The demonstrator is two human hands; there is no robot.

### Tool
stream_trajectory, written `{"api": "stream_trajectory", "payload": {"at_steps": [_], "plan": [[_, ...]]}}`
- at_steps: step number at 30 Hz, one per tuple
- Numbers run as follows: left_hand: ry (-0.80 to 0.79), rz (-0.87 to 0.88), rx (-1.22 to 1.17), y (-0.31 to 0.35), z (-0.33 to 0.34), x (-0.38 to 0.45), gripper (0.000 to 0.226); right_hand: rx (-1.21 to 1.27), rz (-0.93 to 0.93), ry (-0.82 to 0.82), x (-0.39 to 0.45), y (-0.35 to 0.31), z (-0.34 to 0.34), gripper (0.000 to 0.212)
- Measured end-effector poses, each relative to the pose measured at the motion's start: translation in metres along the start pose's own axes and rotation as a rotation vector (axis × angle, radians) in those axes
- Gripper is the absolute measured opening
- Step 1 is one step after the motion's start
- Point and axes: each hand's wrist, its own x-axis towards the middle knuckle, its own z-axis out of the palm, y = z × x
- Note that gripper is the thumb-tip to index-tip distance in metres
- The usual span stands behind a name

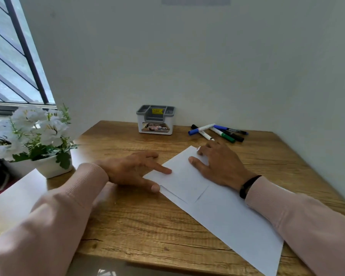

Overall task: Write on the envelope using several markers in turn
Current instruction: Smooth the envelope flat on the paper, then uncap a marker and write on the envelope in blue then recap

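A long white envelope lies slanted across the wooden table, its flap side up. My left hand rests at its far left edge, index finger and thumb pressing on the paper. My right hand lies flat on the envelope's far end, fingers spread, a black band on the wrist. Neither hand holds anything. Several markers with blue, green and black caps lie in a loose heap beyond my right hand, near the wall.
A grey and white desk organiser stands against the back wall. A white pot of white flowers sits at the table's left edge. A wall closes off the right side, and a window is at the far left.
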Motion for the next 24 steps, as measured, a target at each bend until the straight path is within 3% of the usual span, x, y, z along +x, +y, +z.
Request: {"api": "stream_trajectory", "payload": {"at_steps": [3, 7, 10, 13, 18, 20, 24], "plan": [[0.123, 0.065, -0.075, 0.02, -0.012, 0.018, 0.052, 0.003, 0.008, 0.05, 0.013, 0.002, -0.005, 0.045], [0.664, 0.243, -0.098, 0.057, 0.001, 0.07, 0.03, 0.078, 0.083, -0.025, 0.053, 0.0, -0.023, 0.042], [0.861, 0.237, -0.112, 0.067, 0.019, 0.094, 0.02, 0.222, 0.226, 0.074, 0.078, 0.0, -0.039, 0.026], [0.814, 0.161, 0.042, 0.056, 0.032, 0.1, 0.023, 0.272, 0.252, 0.102, 0.099, -0.001, -0.044, 0.029], [0.711, 0.108, 0.13, 0.05, 0.036, 0.099, 0.027, 0.192, 0.244, -0.166, 0.125, -0.005, -0.025, 0.048], [0.686, 0.119, 0.137, 0.049, 0.037, 0.102, 0.028, 0.171, 0.259, -0.206, 0.129, -0.004, -0.015, 0.045], [0.651, 0.137, 0.149, 0.05, 0.039, 0.106, 0.028, 0.209, 0.305, -0.132, 0.127, 0.002, -0.005, 0.029]]}}
